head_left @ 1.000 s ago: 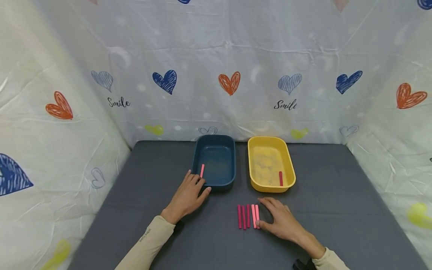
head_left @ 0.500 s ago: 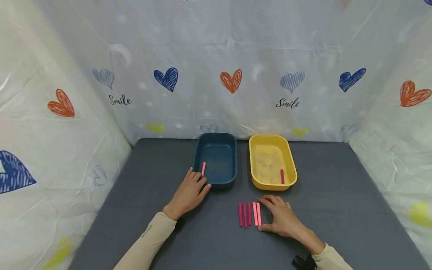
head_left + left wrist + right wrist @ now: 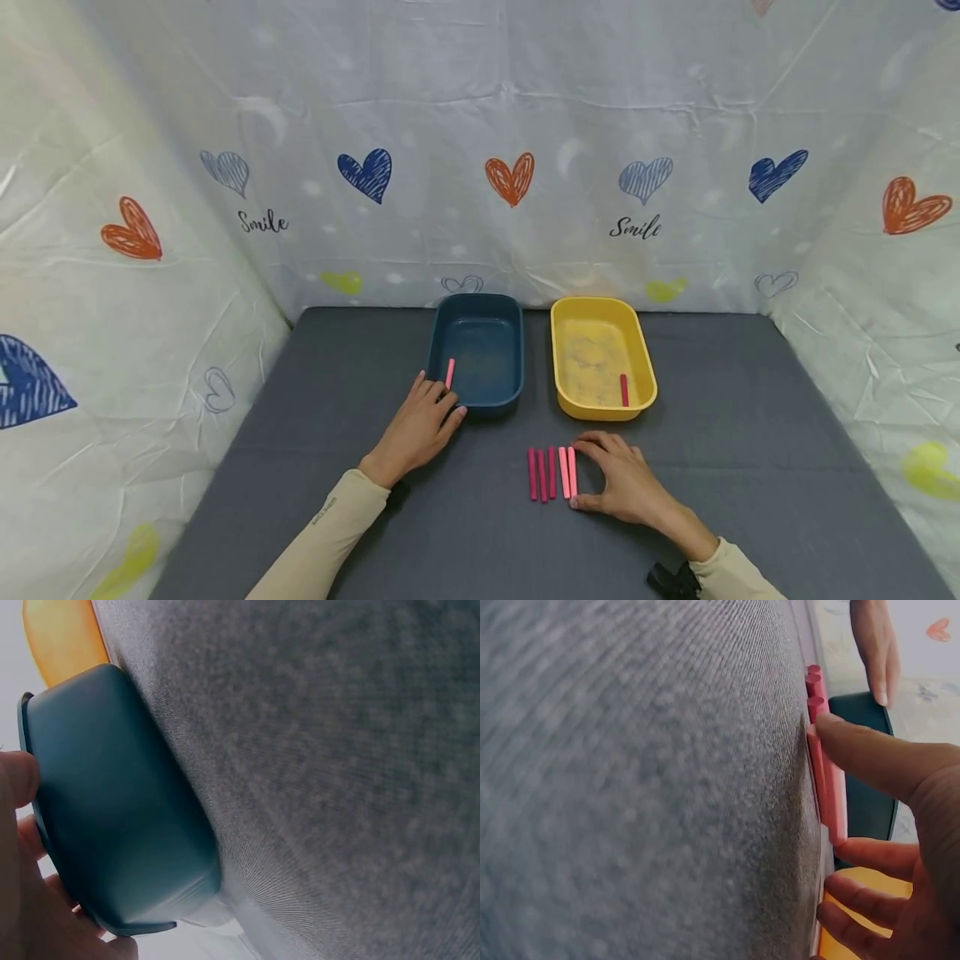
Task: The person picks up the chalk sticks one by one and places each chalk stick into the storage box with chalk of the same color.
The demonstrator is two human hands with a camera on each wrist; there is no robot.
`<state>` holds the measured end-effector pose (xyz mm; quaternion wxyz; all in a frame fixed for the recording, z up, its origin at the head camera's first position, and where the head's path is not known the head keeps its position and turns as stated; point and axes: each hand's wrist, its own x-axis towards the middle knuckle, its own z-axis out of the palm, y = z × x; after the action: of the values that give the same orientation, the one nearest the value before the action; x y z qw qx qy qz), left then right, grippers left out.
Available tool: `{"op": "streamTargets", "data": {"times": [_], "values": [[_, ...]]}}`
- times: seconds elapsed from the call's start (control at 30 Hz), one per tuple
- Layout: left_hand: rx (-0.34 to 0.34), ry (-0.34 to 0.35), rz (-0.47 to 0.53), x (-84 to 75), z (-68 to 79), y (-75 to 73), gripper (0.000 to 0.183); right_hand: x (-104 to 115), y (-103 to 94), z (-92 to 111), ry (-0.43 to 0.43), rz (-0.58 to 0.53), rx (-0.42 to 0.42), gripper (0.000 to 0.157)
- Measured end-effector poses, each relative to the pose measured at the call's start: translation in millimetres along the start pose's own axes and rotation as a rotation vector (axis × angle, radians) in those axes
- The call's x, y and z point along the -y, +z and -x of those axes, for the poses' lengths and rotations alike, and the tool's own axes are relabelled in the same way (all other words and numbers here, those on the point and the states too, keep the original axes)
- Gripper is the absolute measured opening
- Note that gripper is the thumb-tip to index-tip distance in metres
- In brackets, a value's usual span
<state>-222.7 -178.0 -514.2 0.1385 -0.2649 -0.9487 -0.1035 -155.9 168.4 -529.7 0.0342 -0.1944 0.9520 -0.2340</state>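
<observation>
The right grip (image 3: 621, 477) is pinched on the outer pink stick (image 3: 572, 472), thumb at its near end and index finger at its far end; the remaining fingers reach past the far end, held off the stick. Just beside it on the left lies a second pink stick (image 3: 564, 472), and left of that three red sticks (image 3: 542, 476) stand in a row, all pointing away from the person. The row lies on the grey tabletop (image 3: 720, 400), in front of the gap between the two tubs.

The left grip (image 3: 417, 425) rests over the near left corner of the blue tub (image 3: 487, 346), its thumb at the front rim and its fingers along the corner. Whether it clasps the rim or merely lies on it, one cannot tell. Inside that tub, near the same corner, a third pink stick (image 3: 449, 373) leans or lies close to the fingers.

To the right, a little apart, sits the yellow tub (image 3: 600, 412), with a fourth red stick (image 3: 624, 390) at its near right part. Both tubs are at the back of the tabletop, by a pale sheet (image 3: 420, 100) printed with hearts (image 3: 365, 175). The person wears beige sleeves (image 3: 326, 525), and a black device (image 3: 675, 581) shows under the right wrist
</observation>
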Motion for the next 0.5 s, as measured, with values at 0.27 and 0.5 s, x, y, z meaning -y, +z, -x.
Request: {"op": "streamTargets", "data": {"times": [0.27, 0.5], "values": [[-0.006, 0.015, -0.007, 0.1, -1.5, -1.5, 0.030, 3.1, -9.0, 4.1, 0.013, -0.032, -0.028, 0.075], [0.000, 0.004, -0.007, 0.4, -0.2, 0.3, 0.031, 10.2, -19.4, 9.1, -0.008, -0.045, -0.068, 0.076]]}}
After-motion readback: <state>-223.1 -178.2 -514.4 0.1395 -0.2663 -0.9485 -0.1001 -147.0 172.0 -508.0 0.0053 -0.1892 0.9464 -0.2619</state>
